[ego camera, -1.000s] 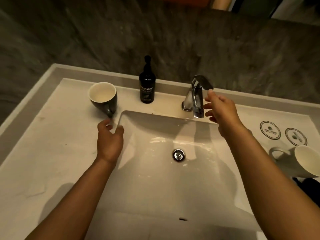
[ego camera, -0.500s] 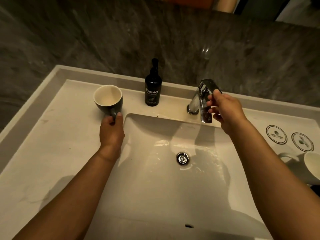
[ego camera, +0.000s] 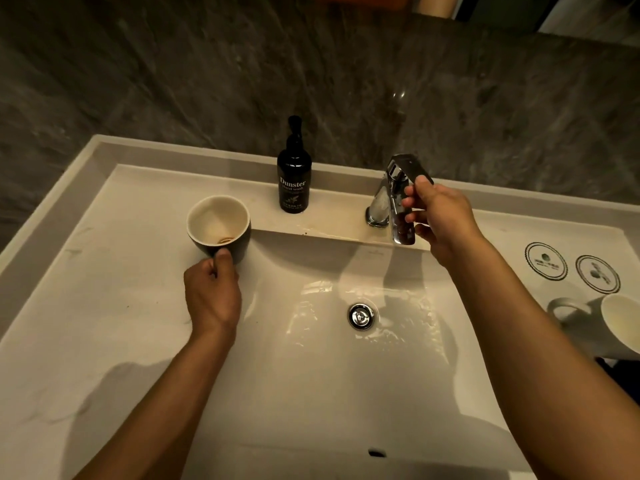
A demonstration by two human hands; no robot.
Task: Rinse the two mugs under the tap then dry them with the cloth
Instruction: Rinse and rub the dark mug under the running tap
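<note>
At frame left, the left hand point(ego camera: 212, 295), open a second ago, is now gripping the dark ceramic mug's point(ego camera: 219, 227) handle; the right hand point(ego camera: 437, 216) is pinching the chrome tap's point(ego camera: 398, 199) lever, so rinsing is starting.

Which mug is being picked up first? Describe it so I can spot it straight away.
Start at the white sink basin and look to its back left corner, left of the black soap bottle. There stands the dark mug, cream inside, with the left hand gripping its handle. The other mug, at the right edge, is pale all over and untouched.
</note>
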